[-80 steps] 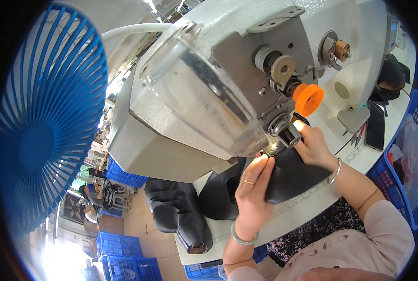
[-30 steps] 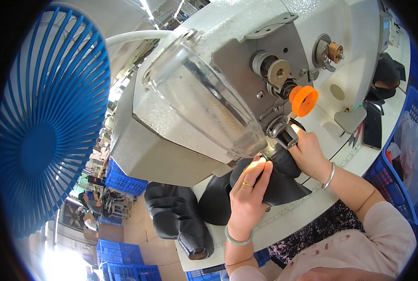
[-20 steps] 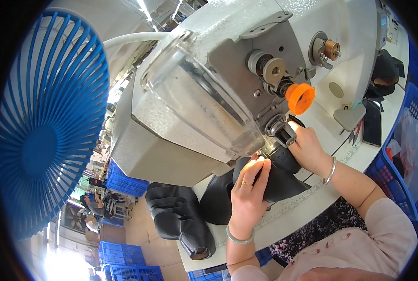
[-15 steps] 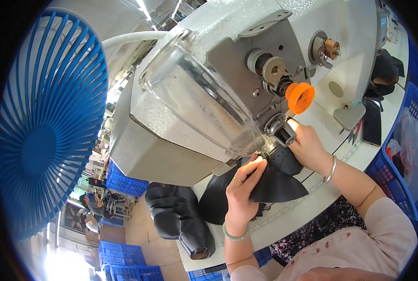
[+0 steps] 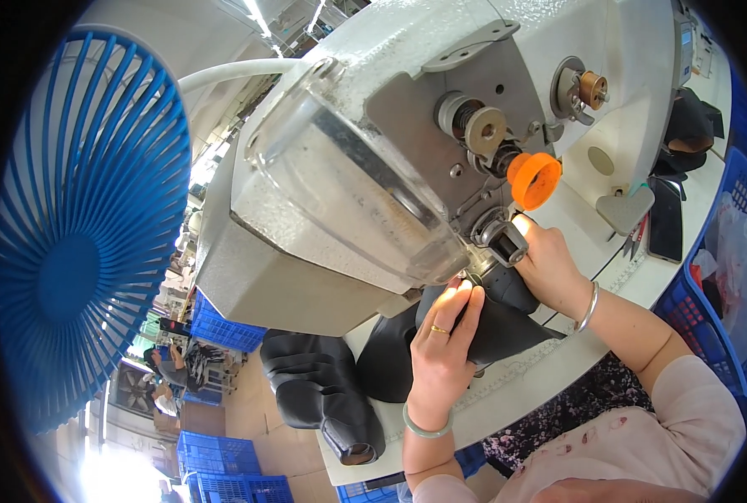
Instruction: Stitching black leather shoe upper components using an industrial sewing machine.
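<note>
A black piece (image 5: 507, 325), apparently leather or something like it, is held beneath the head of a pale sewing machine (image 5: 423, 159), part of it lying over the desk (image 5: 390, 411). Since half a second ago, the left hand (image 5: 442, 360) has been shifted slightly to the right, and the piece's loose corner has been pushed out farther toards the right wrist; the work seems to be being steadied and steered at the needle area. The left fingers are narrowed, their tips brought together on the piece's edge. The right hand (image 5: 551, 264) is placed behind a round metal part; its fingertips are hidden, so it cannot be told whether anything is gripped. Compared with the earliest view, the piece has been turned: it was spread broad and flat, and a curved section is now shown near the right hand. Other black pieces (image 5: 306, 369) are left lying at the desk's left end, unmoved.
</note>
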Demonstrator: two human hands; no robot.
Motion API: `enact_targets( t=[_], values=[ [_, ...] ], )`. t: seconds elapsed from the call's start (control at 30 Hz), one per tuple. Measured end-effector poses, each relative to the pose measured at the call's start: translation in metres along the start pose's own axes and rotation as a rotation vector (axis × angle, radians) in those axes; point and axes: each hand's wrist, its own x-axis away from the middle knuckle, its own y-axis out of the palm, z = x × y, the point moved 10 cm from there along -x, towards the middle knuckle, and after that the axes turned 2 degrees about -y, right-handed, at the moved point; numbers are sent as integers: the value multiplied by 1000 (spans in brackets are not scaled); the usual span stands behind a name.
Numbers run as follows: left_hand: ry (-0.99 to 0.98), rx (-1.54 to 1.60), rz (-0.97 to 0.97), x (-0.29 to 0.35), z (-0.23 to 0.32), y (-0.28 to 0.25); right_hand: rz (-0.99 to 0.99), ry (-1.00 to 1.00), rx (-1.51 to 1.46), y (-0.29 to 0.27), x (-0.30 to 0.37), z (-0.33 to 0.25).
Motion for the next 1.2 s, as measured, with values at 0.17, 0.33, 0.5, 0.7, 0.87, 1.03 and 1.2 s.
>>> enact_targets(
  t=[0.17, 0.33, 0.5, 0.7, 0.87, 1.03, 1.2],
  values=[
    [-2, 1, -7, 0, 3, 1, -3, 8, 13, -5, -1, -4],
    [-41, 21, -30, -2, -7, 3, 11, -7, 48, -2, -5, -3],
    [-44, 36, -25, 0, -11, 3, 4, -36, 71, -3, -7, -3],
    [-30, 57, -12, -1, -13, 3, -70, -3, 169, 1, -9, -3],
    [-39, 61, -26, 0, -14, -2, -31, -8, 68, 1, -9, -7],
    [-70, 40, -43, 0, -15, 2, -36, -10, 62, 2, -9, -2],
    [-28, 96, -45, 2, -20, 2, -59, -15, 9, 3, -10, 2]
  ],
)
